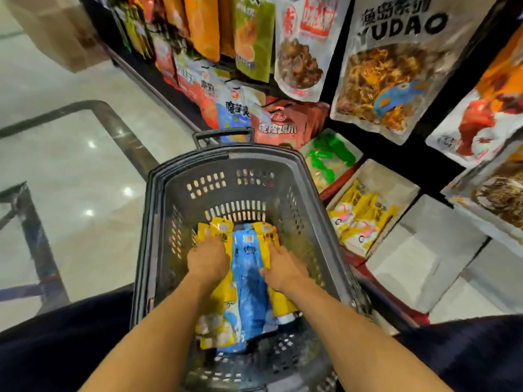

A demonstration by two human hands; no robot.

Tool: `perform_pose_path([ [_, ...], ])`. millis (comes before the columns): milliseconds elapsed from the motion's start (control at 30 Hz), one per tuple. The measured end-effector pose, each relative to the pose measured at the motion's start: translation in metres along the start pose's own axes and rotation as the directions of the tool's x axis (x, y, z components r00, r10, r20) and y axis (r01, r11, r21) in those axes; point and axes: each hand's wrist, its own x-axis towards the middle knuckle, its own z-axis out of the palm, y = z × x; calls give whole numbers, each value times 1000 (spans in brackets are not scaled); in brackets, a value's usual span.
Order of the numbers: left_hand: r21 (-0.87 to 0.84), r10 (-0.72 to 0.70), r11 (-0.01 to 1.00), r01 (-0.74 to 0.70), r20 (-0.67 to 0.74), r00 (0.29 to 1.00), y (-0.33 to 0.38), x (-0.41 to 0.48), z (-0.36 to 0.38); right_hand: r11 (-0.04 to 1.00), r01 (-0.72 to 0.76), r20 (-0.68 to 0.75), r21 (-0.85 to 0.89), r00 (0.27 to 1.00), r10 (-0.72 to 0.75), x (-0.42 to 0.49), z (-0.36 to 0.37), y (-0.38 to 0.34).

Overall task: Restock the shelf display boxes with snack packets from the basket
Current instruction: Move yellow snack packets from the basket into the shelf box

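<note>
Left hand (208, 258) and right hand (283, 268) in the basket (226, 154), each with a grip on yellow packets (219, 229), blue packet (249, 281) between

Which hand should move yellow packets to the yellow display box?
Right, likely: the right hand grips yellow packets on the basket's shelf side, nearest the yellow display box; the left hand would have to cross over.

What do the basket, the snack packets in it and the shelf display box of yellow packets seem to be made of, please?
Basket: dark grey moulded plastic, matt, judging by its slotted walls.
Snack packets: probably glossy printed plastic film; they crease and catch the light.
Display box: apparently white cardboard, matt, with folded flaps.
</note>
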Motion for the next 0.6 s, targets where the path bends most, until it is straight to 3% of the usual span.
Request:
perform_pose_path([
  [233, -44, -106, 993, 113, 141, 984, 6, 32, 67, 993, -113, -11, 39, 993, 114, 45, 46, 13],
  [400, 80, -143, 988, 134, 124, 982, 11, 53, 85, 967, -238, 89, 89, 969, 230, 67, 83, 19],
  [600, 125, -202, 975, 182, 177, 963, 24, 67, 92, 950, -264, 9, 167, 964, 267, 75, 95, 18],
])
